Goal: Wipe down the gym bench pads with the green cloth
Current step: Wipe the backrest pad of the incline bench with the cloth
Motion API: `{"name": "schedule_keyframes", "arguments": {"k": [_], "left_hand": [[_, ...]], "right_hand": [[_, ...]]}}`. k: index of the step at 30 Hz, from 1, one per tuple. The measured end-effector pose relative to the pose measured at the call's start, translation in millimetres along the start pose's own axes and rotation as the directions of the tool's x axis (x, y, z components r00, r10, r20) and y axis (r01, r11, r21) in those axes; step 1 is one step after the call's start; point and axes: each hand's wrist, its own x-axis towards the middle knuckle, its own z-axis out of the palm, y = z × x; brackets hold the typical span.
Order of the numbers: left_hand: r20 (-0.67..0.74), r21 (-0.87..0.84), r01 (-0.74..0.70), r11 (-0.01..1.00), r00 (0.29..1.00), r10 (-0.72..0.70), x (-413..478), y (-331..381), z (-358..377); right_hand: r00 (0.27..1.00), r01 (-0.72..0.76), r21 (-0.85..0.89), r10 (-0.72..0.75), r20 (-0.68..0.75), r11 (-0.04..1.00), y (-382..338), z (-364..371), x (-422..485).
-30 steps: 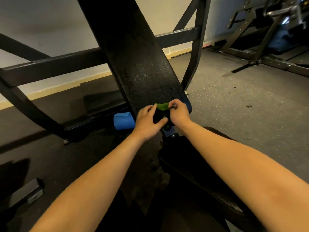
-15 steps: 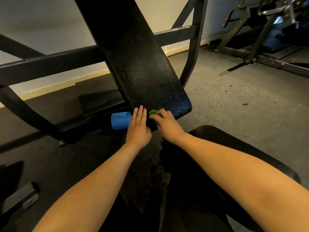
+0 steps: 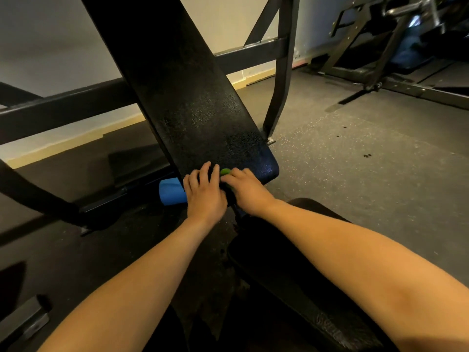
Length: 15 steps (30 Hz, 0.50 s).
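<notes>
- So, this looks like the very start of the wiping. The green cloth (image 3: 225,171) sits at the bottom end of the tilted back pad (image 3: 193,105), wedged between the two hands, with only a small bright bit showing.
- The right hand (image 3: 247,190) has its grip bent over the cloth, holding it bunched against the pad. Most of the cloth is hidden under those fingers.
- The left hand (image 3: 204,191) has no grip on anything. Its fingers are pretty much straight and lie flat on the pad just beside the cloth.
- Next move, I'd guess: spread the cloth out a bit, then push it up the long slope of the pad with steady pressure. The seat pad (image 3: 304,283) under the right forearm looks like it gets its turn after.
- Materials: the back pad is black vinyl-looking stuff with a pebbly grain and rounded corners, and its lower edge catches a bluish sheen. It should slide fine, though the grain could hang on to grime.
- The cloth looks soft and scrunchy.
- A blue foam roller (image 3: 172,191), a smooth cylinder, pokes out just left of the left hand.
- The frame (image 3: 76,105) is flat black metal bar, and the floor (image 3: 355,161) is speckled grey rubber matting.
</notes>
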Motion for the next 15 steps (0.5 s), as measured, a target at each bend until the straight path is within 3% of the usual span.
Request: {"name": "schedule_keyframes", "arguments": {"k": [1, 3, 7, 12, 13, 15], "left_hand": [[0.012, 0.005, 0.000, 1.000, 1.000, 0.000, 2.4, 1.2, -0.5], [0.049, 0.035, -0.024, 0.999, 0.999, 0.023, 8.2, 5.7, 0.7], [0.153, 0.076, -0.109, 0.991, 0.983, 0.096, 25.9, 21.8, 6.1], [0.199, 0.115, -0.148, 0.982, 0.972, 0.123, 41.7, 32.2, 20.0], [0.177, 0.125, -0.146, 0.981, 0.977, 0.123, 41.7, 31.8, 24.4], [0.132, 0.136, -0.149, 0.979, 0.983, 0.132, 41.4, 30.7, 30.2]], "right_hand": [[0.999, -0.025, -0.008, 0.024, -0.029, 1.000, 2.0, 1.0, -0.7], [0.971, -0.211, 0.033, 0.213, -0.108, 0.977, 17.4, -1.3, -3.4], [0.843, -0.494, 0.160, 0.516, -0.152, 0.855, 53.6, -9.3, -1.9], [0.606, -0.676, 0.402, 0.776, -0.174, 0.617, 77.0, -19.2, 17.4], [0.603, -0.658, 0.431, 0.775, -0.190, 0.618, 78.6, -21.6, 24.8], [0.675, -0.556, 0.457, 0.698, -0.240, 0.694, 78.3, -26.6, 42.7]]}}
